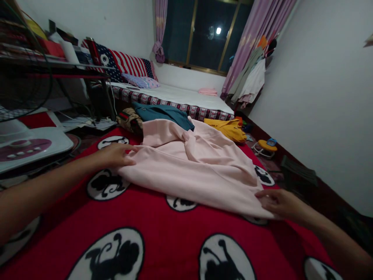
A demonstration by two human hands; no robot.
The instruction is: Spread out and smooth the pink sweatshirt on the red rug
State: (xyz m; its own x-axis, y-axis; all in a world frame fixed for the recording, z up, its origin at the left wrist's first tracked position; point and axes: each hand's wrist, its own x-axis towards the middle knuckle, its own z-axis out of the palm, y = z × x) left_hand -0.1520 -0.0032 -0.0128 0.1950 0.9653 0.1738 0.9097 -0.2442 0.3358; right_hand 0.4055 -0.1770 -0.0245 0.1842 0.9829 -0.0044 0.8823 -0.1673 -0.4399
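Note:
A pale pink garment (186, 175) lies spread on a red blanket (163, 233) printed with black-and-white animal ovals. Its near edge is folded over into a long band. My left hand (118, 154) grips the left end of that band between thumb and fingers. At the band's right end, my right hand (275, 200) pinches the cloth near the corner. Behind the garment rest a teal folded garment (163, 114), a brown patterned cloth item (130, 120) and a yellow garment (229, 129).
A cluttered desk (96, 72) stands at the left, above a white tray-like table (58, 140). Beyond the blanket is a bed with a white top (180, 93). On the right are a yellow stool (266, 146) and clothes (253, 79) hanging beside the curtain.

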